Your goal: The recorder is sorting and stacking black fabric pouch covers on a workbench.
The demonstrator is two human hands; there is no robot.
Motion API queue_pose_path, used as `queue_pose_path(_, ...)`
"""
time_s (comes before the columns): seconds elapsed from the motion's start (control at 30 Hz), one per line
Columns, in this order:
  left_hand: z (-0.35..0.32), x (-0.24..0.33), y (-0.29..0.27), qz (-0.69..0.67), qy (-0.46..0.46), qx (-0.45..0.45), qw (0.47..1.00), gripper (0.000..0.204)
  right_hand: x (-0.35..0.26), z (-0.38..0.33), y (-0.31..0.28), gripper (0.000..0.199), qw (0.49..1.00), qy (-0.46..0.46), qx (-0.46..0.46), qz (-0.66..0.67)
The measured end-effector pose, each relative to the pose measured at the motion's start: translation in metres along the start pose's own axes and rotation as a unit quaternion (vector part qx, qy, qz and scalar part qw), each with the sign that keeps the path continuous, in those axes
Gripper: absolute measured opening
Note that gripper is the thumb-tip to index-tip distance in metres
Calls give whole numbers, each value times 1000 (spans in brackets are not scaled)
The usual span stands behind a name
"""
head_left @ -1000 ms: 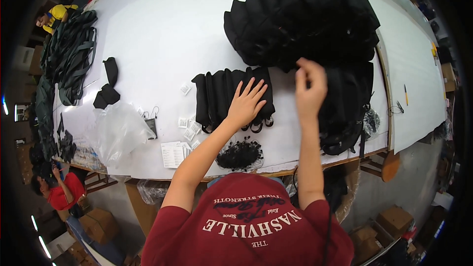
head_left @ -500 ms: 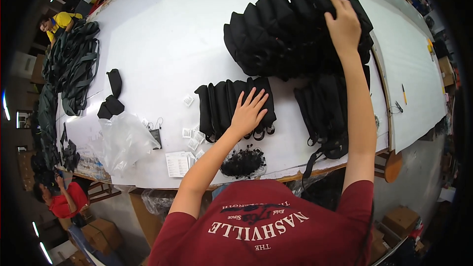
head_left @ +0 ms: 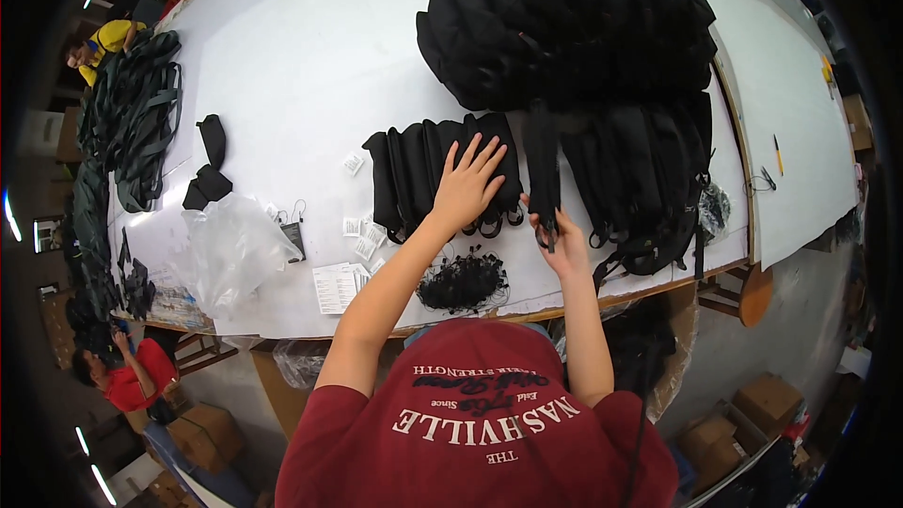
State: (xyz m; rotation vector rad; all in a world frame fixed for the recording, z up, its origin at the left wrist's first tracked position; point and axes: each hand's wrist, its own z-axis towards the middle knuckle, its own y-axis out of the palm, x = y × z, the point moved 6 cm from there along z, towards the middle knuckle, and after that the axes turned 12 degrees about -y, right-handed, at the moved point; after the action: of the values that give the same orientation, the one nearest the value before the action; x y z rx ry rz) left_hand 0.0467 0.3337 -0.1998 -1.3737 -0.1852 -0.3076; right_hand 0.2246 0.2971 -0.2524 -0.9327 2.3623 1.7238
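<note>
My left hand [head_left: 470, 183] lies flat with fingers spread on a row of black fabric pouches [head_left: 400, 179] with small loops along their near ends. To its right, my right hand [head_left: 566, 243] grips the near end of one slim black pouch [head_left: 541, 150], its fingers closed round it. That pouch stands just beside the row, pointing away from me. Farther off is a large heap of black pouches [head_left: 564, 28] packed side by side. On the right is another stack of black pouches [head_left: 630, 169] with straps.
Near the front edge lies a tangle of black cords [head_left: 463, 282]. Left of it are white tags [head_left: 362, 235], a printed card sheet [head_left: 336, 289] and a clear plastic bag [head_left: 235, 254]. Dark straps [head_left: 141, 132] pile up at far left, near two people. A pencil [head_left: 779, 155] lies at right.
My right hand has come back from the far heap toward me, now with a black pouch in it. My left hand stays on the row. The view has shifted slightly.
</note>
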Motion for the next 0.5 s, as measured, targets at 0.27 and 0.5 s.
queue_pose_path(0.27, -3, -2, 1, -16, 5, -4, 1000, 51, 5, 44, -35, 25, 990, 50, 92, -92)
queue_pose_path(0.5, 2, -1, -1, -44, -41, -36, 998, 53, -6, 76, -29, 40, 785, 14, 42, -618)
